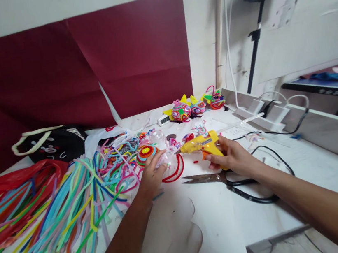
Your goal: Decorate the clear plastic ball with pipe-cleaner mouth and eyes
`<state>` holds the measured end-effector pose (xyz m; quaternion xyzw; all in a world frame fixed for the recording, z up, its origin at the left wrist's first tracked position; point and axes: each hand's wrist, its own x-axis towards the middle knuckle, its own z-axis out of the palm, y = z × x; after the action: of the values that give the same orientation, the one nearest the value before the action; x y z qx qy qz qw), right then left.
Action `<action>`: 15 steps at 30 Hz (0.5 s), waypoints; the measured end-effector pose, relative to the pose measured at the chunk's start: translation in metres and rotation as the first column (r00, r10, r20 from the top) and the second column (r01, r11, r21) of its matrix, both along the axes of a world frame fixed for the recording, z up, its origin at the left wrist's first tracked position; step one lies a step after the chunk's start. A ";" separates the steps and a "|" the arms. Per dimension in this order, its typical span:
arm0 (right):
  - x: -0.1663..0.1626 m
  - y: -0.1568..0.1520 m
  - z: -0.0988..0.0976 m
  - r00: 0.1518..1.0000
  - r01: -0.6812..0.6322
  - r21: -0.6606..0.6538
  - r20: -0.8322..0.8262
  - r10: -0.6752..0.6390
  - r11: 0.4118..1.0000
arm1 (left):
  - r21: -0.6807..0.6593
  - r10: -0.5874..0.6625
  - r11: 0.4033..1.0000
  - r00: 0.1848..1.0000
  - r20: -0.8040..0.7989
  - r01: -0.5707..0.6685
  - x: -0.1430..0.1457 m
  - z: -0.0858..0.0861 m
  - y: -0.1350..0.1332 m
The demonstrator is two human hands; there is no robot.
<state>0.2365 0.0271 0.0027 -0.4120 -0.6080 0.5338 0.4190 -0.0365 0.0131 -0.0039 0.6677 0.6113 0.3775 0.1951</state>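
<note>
Our right hand (231, 157) is wrapped round the handle of the yellow gun (201, 144), a finger at the orange trigger (204, 155); we cannot tell whether it is squeezed. We hold it nearly level, so the nozzle (177, 152) faces the work instead of the table (214, 220). A clear stick (252, 118) seems to run from the gun's rear, lying clear of our wrist.

Our left hand (153, 172) is closed on a clear piece (165, 161), just beside the nozzle, probably to steady it while leaving the side toward the gun uncovered. The ringed coil (146, 152) shows right behind our fingers; we cannot tell whether it is joined to the clear piece.

Below the nozzle lie curved red strips (179, 170), within easy reach. The scissors (219, 176) rest by our right hand, blades pointing left and handles toward our forearm, which would suit a quick pickup.

Farther left, loose stems (82, 204) fan out beside a red bag (52, 173), spread so that single colours can be picked. Three ornaments (181, 110) sit at the back near the timer (163, 120), probably out of harm's way. The power strip (258, 119) is at the right, keeping its cables mostly aside.
</note>
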 end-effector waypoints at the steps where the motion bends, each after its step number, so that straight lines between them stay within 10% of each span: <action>1: 0.000 0.000 -0.001 1.000 0.019 0.028 0.013 -0.019 0.999 | 0.002 -0.003 1.000 1.000 0.000 0.003 0.000 0.001 0.000; 15: -0.006 0.005 -0.024 0.994 -0.016 0.048 0.105 0.011 0.999 | -0.004 -0.002 1.000 1.000 0.018 0.002 0.001 0.003 -0.001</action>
<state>0.2306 0.0318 -0.0217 -0.4249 -0.6446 0.4996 0.3929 -0.0352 0.0117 -0.0004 0.6645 0.6094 0.3823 0.2023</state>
